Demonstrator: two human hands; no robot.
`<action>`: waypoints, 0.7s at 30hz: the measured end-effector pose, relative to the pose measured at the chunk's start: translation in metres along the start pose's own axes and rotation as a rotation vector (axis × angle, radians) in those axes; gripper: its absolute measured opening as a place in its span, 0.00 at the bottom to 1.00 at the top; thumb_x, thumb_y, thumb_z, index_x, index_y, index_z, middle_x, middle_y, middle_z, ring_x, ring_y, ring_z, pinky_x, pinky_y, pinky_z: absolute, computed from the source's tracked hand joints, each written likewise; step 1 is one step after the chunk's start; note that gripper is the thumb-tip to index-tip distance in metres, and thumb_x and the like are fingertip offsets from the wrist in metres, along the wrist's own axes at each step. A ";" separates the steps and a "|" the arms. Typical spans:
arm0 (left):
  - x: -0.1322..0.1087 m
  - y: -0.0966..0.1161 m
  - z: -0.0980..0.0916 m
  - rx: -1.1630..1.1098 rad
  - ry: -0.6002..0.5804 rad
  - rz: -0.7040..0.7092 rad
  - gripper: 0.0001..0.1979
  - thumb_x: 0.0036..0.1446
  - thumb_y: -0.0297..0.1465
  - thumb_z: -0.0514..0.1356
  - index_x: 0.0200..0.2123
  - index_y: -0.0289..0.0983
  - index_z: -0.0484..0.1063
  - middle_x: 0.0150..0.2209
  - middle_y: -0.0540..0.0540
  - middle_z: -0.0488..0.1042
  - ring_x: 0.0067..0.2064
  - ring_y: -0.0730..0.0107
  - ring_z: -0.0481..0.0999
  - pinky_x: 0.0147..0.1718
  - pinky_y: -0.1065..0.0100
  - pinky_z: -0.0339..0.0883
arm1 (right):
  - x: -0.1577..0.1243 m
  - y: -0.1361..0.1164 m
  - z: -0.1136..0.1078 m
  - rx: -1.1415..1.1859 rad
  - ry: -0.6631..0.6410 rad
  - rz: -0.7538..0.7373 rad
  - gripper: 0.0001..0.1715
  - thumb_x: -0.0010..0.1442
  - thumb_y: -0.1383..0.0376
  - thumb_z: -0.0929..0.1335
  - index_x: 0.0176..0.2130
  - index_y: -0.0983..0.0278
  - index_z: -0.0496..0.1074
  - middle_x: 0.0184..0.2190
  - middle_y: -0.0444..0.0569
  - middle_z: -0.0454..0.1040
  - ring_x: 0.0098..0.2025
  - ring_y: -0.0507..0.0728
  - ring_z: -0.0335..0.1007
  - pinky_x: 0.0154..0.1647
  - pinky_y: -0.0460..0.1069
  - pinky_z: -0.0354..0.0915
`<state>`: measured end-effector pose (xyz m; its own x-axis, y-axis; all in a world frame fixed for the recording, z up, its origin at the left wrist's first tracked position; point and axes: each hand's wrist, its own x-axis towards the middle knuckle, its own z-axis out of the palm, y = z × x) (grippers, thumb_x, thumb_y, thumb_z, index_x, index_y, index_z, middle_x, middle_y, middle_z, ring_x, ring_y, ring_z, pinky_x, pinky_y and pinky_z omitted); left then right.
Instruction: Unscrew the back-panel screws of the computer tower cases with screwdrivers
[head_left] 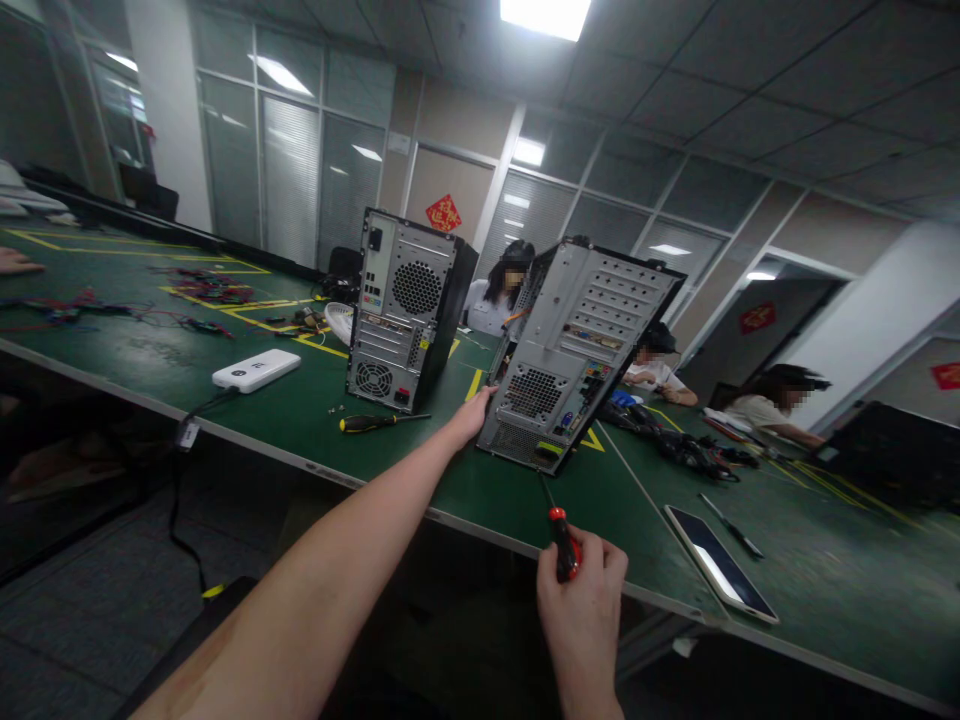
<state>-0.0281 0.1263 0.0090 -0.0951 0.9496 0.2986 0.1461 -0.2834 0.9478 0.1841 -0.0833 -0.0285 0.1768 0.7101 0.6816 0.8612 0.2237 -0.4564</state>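
A grey metal desktop computer case (592,330) stands upright on the green table, its back panel with vents and ports facing me. At its lower left edge is my left hand (474,412), gripping the case with the fingertips partly hidden behind the metal. My right hand (589,585) is closed around the red-and-black handle of a screwdriver (559,535). The thin shaft points up toward the bottom edge of the case; whether its tip touches the case I cannot tell. To the left stands a second computer case (409,310) with a black side.
A yellow-and-black screwdriver (367,423) lies before the second case, beside small screws. A white power bank (257,370) with a cable sits left. On the right lie a phone (720,560), a pen (731,525) and black cables (675,440). Several people sit around the table (832,590).
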 end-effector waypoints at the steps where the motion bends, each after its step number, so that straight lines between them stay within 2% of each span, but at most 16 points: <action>1: -0.002 -0.001 0.002 -0.008 -0.013 -0.016 0.32 0.72 0.48 0.39 0.62 0.42 0.73 0.65 0.45 0.74 0.68 0.58 0.70 0.68 0.55 0.60 | 0.000 -0.001 -0.001 -0.007 -0.014 0.014 0.16 0.63 0.58 0.65 0.48 0.62 0.73 0.45 0.53 0.66 0.37 0.60 0.71 0.33 0.53 0.68; 5: -0.011 -0.002 0.001 0.010 -0.030 -0.047 0.33 0.69 0.53 0.45 0.61 0.41 0.75 0.61 0.42 0.78 0.68 0.52 0.70 0.68 0.53 0.59 | -0.003 -0.001 -0.003 -0.018 -0.100 0.032 0.16 0.63 0.61 0.64 0.50 0.61 0.69 0.47 0.54 0.64 0.38 0.61 0.72 0.34 0.54 0.68; 9: -0.015 -0.002 -0.002 0.032 -0.057 -0.036 0.37 0.69 0.57 0.42 0.62 0.42 0.75 0.61 0.43 0.78 0.68 0.52 0.70 0.69 0.54 0.59 | -0.009 0.001 -0.004 0.015 -0.179 -0.003 0.12 0.68 0.61 0.61 0.49 0.61 0.66 0.47 0.54 0.64 0.41 0.63 0.74 0.38 0.56 0.71; 15: -0.014 -0.004 -0.002 0.032 -0.081 -0.046 0.40 0.69 0.57 0.37 0.62 0.40 0.75 0.63 0.42 0.76 0.68 0.52 0.70 0.69 0.54 0.58 | -0.015 0.002 -0.001 0.040 -0.168 -0.007 0.11 0.70 0.61 0.60 0.50 0.60 0.65 0.49 0.55 0.64 0.43 0.63 0.75 0.41 0.56 0.72; 21: -0.010 -0.007 -0.001 0.023 -0.076 -0.055 0.41 0.68 0.59 0.38 0.63 0.40 0.73 0.65 0.43 0.74 0.70 0.52 0.67 0.71 0.54 0.55 | -0.013 0.001 0.000 0.051 -0.159 -0.011 0.17 0.72 0.56 0.59 0.52 0.62 0.67 0.49 0.56 0.66 0.40 0.62 0.75 0.37 0.54 0.71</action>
<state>-0.0290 0.1187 -0.0010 -0.0286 0.9714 0.2357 0.1650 -0.2279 0.9596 0.1822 -0.0925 -0.0382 0.0863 0.8034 0.5891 0.8366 0.2626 -0.4807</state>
